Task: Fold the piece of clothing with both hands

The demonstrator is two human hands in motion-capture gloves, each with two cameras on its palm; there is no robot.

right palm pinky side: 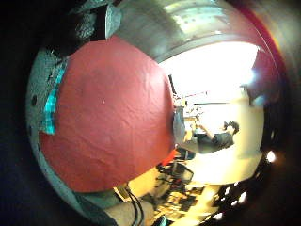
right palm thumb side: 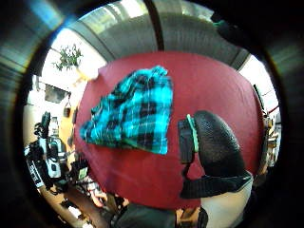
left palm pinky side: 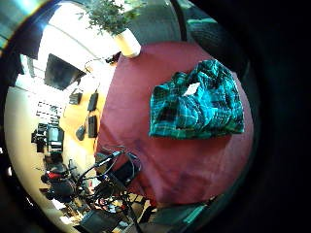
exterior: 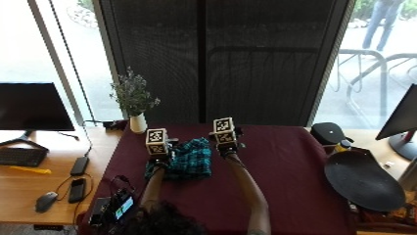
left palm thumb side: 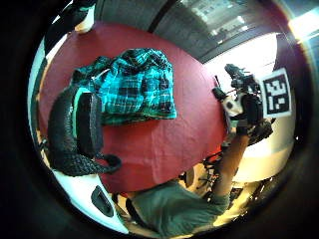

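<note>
The garment (exterior: pixel 186 164) lies bunched on the dark red tablecloth (exterior: pixel 287 166), a little to the person's left of centre and nearer the far edge than the near one, with the vase of flowers (exterior: pixel 136 121) standing beyond it at the cloth's far corner. Both hands hang above the table without touching the cloth: the left hand (exterior: pixel 158 157) is over the garment's left edge, the right hand (exterior: pixel 226 149) just beside its right edge, over bare tablecloth. I judge this to be the very start of a fold, or a pause between folds, since nothing is gripped. In the thumb-side palm views each hand's thumb (the left's (left palm thumb side: pixel 75 129), the right's (right palm thumb side: pixel 213 142)) juts out relaxed and clear of the fabric, so I read both hands as open and empty, though the other fingers do not show. The next move calls for both hands to come down onto opposite edges and pinch them so the piece can be spread or doubled over evenly. The garment is a teal and black plaid, probably a shirt, crumpled into a rough lump with uneven edges, a small pale label (left palm pinky side: pixel 191 89) showing on top.
</note>
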